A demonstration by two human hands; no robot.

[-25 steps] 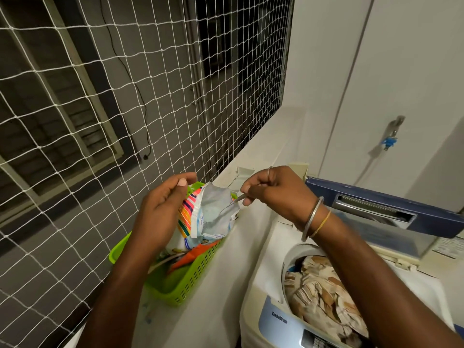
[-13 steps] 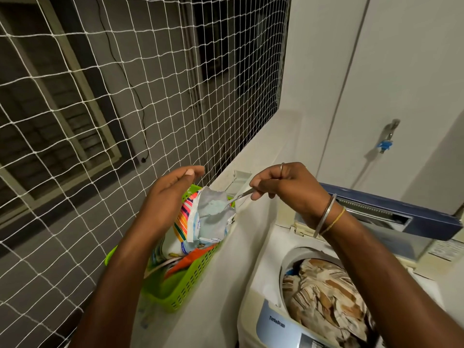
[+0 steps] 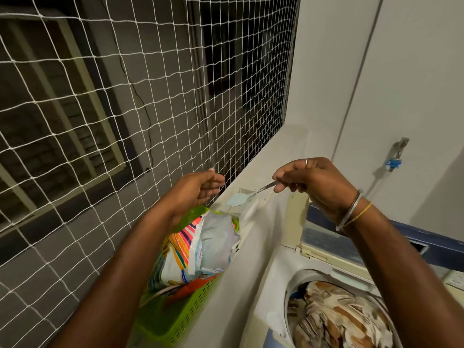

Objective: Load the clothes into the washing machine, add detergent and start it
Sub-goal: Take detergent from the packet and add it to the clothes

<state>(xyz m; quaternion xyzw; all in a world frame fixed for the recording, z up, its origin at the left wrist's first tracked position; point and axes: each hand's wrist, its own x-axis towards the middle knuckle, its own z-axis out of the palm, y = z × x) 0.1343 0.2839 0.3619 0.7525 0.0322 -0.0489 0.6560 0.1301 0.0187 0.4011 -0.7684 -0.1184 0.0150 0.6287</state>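
Lifted out of the detergent packet (image 3: 209,243), the spoon (image 3: 238,198) now carries pale blue powder, its handle pinched by the right hand (image 3: 313,183) fingers; the left hand (image 3: 198,189) has let go, fingers loosely curled, empty; the packet stands in the green basket (image 3: 183,320) at seven o'clock; clothes (image 3: 336,320) fill the washing machine (image 3: 276,275) at five o'clock.

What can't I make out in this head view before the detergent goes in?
- Washing machine controls: cut off by the bottom edge of the head view.
- Clothes: right part hidden behind the right forearm, so the load level is unclear.
- Detergent packet print: blurred, unreadable; its lower part is sunk in the green basket.
- Spoon handle end: covered by the right hand.
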